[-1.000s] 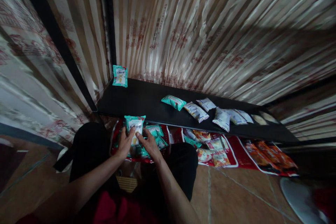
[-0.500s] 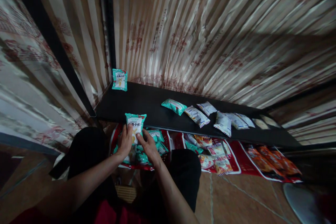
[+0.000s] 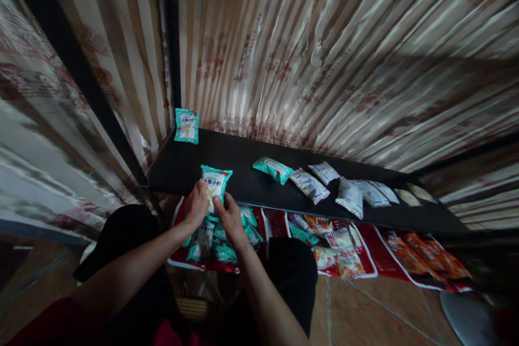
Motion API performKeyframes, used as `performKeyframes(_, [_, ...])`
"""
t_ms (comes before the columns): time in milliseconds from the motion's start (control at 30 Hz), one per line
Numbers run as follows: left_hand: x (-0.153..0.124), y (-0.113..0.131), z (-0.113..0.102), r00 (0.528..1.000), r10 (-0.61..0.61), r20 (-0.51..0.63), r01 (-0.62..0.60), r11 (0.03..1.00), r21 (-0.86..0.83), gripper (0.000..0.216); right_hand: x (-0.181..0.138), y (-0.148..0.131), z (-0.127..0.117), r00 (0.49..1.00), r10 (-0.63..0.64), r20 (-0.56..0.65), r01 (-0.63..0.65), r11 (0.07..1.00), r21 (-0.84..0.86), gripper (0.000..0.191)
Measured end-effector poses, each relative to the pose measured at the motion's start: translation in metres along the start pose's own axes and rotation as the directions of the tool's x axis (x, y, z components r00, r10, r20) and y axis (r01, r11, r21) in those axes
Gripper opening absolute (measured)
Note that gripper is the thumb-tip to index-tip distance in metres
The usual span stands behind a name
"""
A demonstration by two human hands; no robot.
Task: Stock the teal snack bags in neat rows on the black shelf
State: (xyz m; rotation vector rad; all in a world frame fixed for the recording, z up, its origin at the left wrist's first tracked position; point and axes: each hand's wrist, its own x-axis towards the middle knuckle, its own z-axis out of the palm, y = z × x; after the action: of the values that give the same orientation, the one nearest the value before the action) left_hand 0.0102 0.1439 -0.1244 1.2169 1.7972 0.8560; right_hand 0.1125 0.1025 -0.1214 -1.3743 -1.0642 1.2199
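Observation:
My left hand [image 3: 195, 207] and my right hand [image 3: 228, 217] together pinch the lower edge of a teal snack packet [image 3: 215, 184], held upright just over the front edge of a low black shelf [image 3: 227, 165]. Under my hands, on the floor, several more teal packets [image 3: 213, 238] lie in a pile on a red sheet [image 3: 275, 223]. Another teal packet [image 3: 186, 126] stands at the shelf's back left corner against the curtain. A further teal packet [image 3: 273, 168] lies flat mid-shelf.
Several white packets [image 3: 348, 193] lie along the right part of the shelf. Orange and red packets [image 3: 336, 248] cover the red sheet below it. A striped curtain [image 3: 324, 54] hangs behind. My dark-clad knees [image 3: 292, 270] sit over a tiled floor; a pale round object [image 3: 470, 313] is at bottom right.
Both hands have lifted the teal packet up and forward from the floor pile toward the shelf's front edge. The view has tilted slightly.

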Motion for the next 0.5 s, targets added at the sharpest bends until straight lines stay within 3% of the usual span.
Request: performKeyframes(500, [0.023, 0.005, -0.005, 0.999, 0.021, 0.028, -0.022, 0.999, 0.032, 0.045, 0.023, -0.007, 0.012, 0.997, 0.014, -0.075, -0.012, 0.999, 0.034, 0.043])
